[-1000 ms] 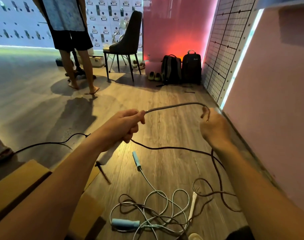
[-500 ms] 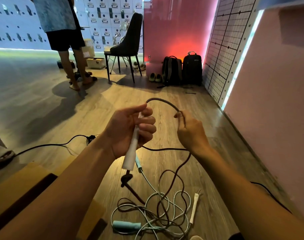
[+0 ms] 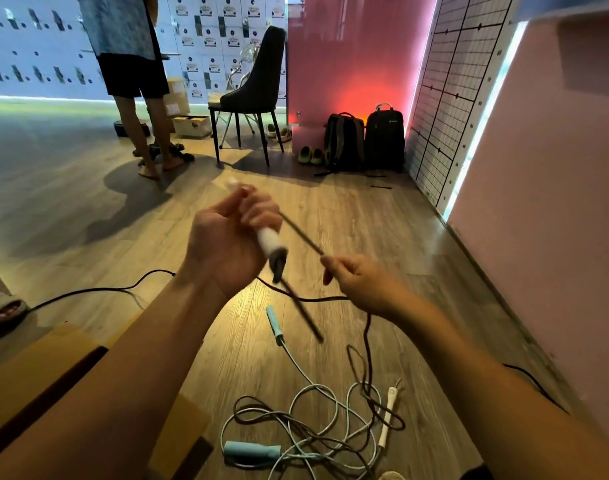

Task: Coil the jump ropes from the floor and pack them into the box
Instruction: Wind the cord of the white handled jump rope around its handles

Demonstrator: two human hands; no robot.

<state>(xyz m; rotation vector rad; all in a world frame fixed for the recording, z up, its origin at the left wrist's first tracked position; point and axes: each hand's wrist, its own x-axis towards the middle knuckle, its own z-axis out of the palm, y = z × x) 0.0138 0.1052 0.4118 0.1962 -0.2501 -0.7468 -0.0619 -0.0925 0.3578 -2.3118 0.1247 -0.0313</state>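
My left hand [image 3: 227, 244] grips the white handle [image 3: 269, 241] of a jump rope with a dark cord [image 3: 303, 239]. The handle points down to the right, blurred by motion. My right hand [image 3: 356, 278] pinches that dark cord just right of the handle, and the cord is taut between the two hands. The rest of the dark cord [image 3: 367, 358] hangs down to the floor. There it tangles with a light blue jump rope [image 3: 317, 410], whose blue handles [image 3: 251, 451] lie on the wood. The other white handle [image 3: 388, 417] lies beside the tangle. The cardboard box [image 3: 36, 368] sits at lower left.
A person [image 3: 133, 81] stands at the back left next to a dark chair [image 3: 253, 95]. Two black backpacks [image 3: 363, 142] and shoes [image 3: 310, 155] sit by the red wall. A black cable [image 3: 98, 289] runs across the floor. A pink wall [image 3: 545, 202] closes the right side.
My left hand has turned the white handle from pointing down to slanting down-right. My right hand has dropped lower and right, pulling the loose arch of cord straight.
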